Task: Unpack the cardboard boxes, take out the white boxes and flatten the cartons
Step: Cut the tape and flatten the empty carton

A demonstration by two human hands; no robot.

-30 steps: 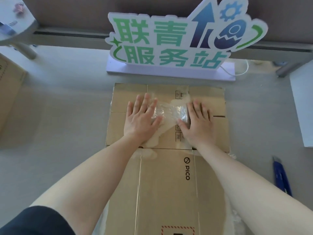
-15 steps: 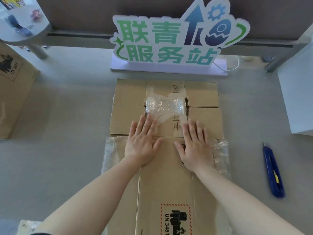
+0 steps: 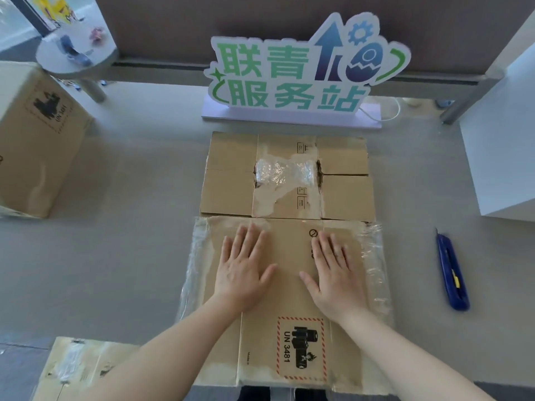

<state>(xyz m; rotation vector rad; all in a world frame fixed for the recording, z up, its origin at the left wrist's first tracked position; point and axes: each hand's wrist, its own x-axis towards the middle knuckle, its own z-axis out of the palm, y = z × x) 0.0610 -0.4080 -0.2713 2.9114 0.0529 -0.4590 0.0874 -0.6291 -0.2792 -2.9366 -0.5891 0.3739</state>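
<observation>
A flattened brown carton (image 3: 286, 180) lies on the grey table, its flaps spread at the far end and crumpled clear tape across their middle. My left hand (image 3: 244, 267) and my right hand (image 3: 333, 273) press flat on the carton's main panel, fingers straight and spread, side by side above the UN 3481 battery label (image 3: 301, 348). Loose clear tape hangs off both long edges. A still-closed cardboard box (image 3: 37, 140) stands at the far left. A white box (image 3: 503, 146) stands at the right edge.
A blue utility knife (image 3: 451, 270) lies on the table right of the carton. A sign with green characters (image 3: 301, 73) stands behind the carton. Another flattened carton (image 3: 78, 366) lies at the lower left. A small round table (image 3: 78, 50) is at the back left.
Both hands slid toward me from the taped flaps down onto the carton's main panel, staying flat. The view tilted, showing more of the near end and the label.
</observation>
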